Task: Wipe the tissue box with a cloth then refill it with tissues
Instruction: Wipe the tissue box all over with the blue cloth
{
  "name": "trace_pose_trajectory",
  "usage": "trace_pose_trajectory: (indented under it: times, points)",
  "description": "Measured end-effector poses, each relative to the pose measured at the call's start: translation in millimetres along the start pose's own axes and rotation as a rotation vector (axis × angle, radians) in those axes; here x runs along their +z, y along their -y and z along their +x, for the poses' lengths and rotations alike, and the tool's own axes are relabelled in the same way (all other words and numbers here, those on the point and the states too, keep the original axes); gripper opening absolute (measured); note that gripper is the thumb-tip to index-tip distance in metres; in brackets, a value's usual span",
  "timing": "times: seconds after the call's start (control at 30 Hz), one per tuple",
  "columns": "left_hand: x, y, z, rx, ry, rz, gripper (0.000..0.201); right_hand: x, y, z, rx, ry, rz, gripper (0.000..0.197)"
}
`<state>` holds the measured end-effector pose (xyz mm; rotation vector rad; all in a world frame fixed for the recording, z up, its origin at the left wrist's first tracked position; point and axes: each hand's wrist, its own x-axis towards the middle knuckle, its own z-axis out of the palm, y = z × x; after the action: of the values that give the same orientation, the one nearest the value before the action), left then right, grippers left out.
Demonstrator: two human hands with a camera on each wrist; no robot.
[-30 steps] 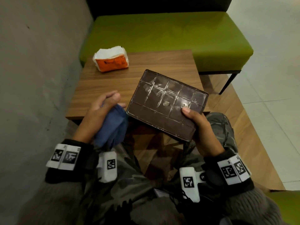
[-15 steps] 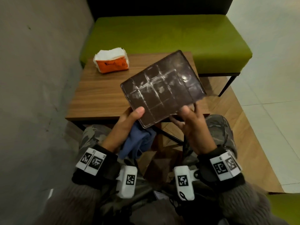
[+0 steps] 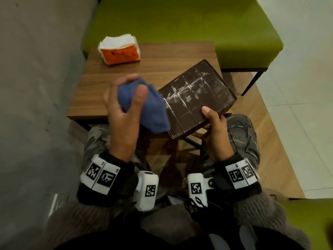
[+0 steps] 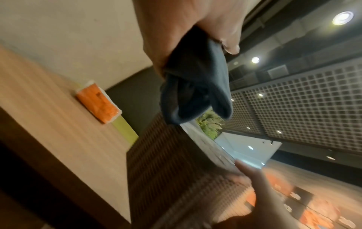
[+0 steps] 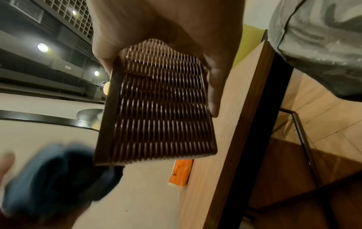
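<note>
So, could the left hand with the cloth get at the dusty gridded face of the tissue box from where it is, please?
Probably yes: the left hand holds the blue cloth right beside the tissue box, whose dusty face is turned up, with only the right hand's thumb on a near corner.

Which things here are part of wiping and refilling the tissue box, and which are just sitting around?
Part of the job:
- tissue box, gripped by the right hand
- blue cloth, bunched in the left hand
- orange tissue pack on the table

Just around:
- green bench

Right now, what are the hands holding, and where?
Left hand grips the bunched blue cloth. Right hand holds the brown tissue box by its near corner.
</note>
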<state>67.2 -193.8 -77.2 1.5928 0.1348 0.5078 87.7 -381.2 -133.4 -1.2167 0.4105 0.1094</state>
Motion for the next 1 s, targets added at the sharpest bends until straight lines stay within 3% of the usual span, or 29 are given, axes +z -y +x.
trace_pose_trajectory:
  times: [0.1,0.17,0.33,0.43,0.5,0.57,0.63,0.77,1.0]
  points:
    - [14,11,-27,0.239,0.328,0.442,0.047,4,0,-3,-0.011,0.001,0.036,0.099]
    - [11,28,-32,0.388,0.302,0.667,0.048,3,-1,-5,-0.048,-0.033,0.032,0.099]
    - [8,35,-20,0.248,0.113,0.502,0.057,4,-4,-8,-0.029,-0.034,-0.004,0.102]
    - [10,29,-8,0.236,-0.051,0.461,0.045,10,-6,-12,-0.052,-0.011,-0.089,0.101]
    - [6,28,-3,0.247,0.031,0.494,0.04,11,-6,-12,-0.062,-0.023,-0.11,0.101]
    - [3,27,-11,0.24,0.263,0.595,0.054,10,-2,-9,-0.057,-0.044,-0.081,0.102]
    - [0,29,-18,0.228,0.361,0.717,0.065,7,1,-8,-0.058,-0.035,-0.06,0.101]
    - [-10,37,1,0.032,0.129,0.504,0.058,6,-1,-13,-0.089,0.004,-0.103,0.097]
    - [-13,42,10,0.084,-0.169,0.422,0.049,5,0,-11,-0.059,0.021,-0.055,0.099]
